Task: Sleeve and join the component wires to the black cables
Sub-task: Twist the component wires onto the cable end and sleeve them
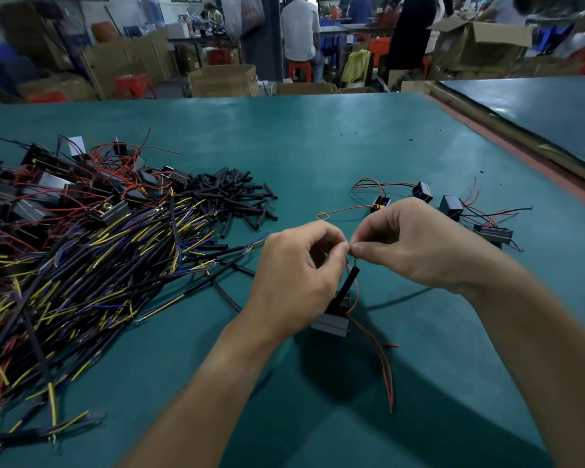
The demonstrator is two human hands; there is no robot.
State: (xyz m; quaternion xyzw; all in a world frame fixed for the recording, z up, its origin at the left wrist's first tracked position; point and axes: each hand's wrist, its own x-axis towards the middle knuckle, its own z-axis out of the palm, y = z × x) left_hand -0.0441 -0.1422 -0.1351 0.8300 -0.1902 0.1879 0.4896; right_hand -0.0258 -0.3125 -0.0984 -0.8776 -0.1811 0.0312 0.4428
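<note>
Over the green table (318,146), my left hand (301,275) and my right hand (409,241) meet fingertip to fingertip and pinch thin wire ends between them. Below the fingertips hangs a black sleeve (350,282) threaded on a wire, leading down to a small grey component (333,320). Its red wires (382,363) trail down to the right. A black cable (230,261) runs off to the left behind my left hand. The joint itself is hidden by my fingers.
A big heap of black cables with yellow and blue ends (81,265) fills the left side, with grey components (48,194) behind it. A pile of black sleeves (237,197) lies further back. Several components with wires (453,206) lie to the right.
</note>
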